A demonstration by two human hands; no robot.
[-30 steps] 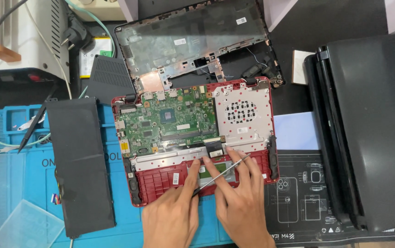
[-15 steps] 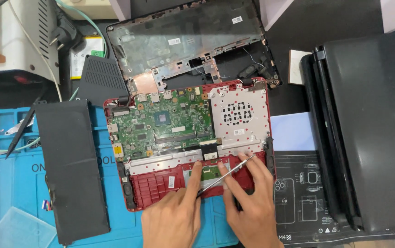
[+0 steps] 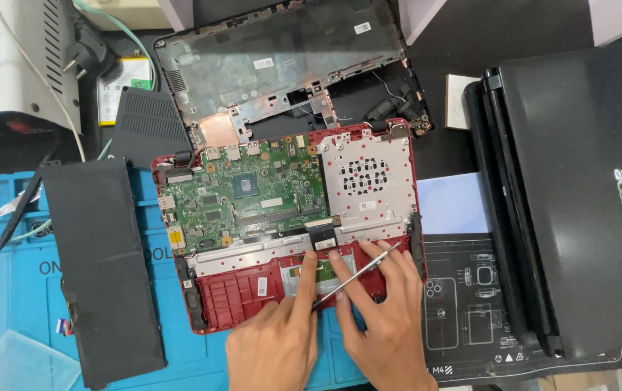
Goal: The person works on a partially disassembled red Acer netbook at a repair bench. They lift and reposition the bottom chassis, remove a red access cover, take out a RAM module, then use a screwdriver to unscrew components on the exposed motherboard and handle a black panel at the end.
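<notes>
My hands work side by side at the near edge of the opened red laptop base (image 3: pixel 289 232), which lies in front of me on the table, partly on the blue mat (image 3: pixel 14 289). My left hand (image 3: pixel 278 340) presses its index finger down on the small board in the red palm-rest area, holding nothing. My right hand (image 3: pixel 387 318) is closed around thin metal tweezers (image 3: pixel 358 274), whose shaft slants up to the right over my fingers. The green motherboard (image 3: pixel 246 195) sits just beyond my fingertips. A black battery (image 3: pixel 101 268) lies to my left, a closed black laptop (image 3: pixel 579 188) well to my right.
</notes>
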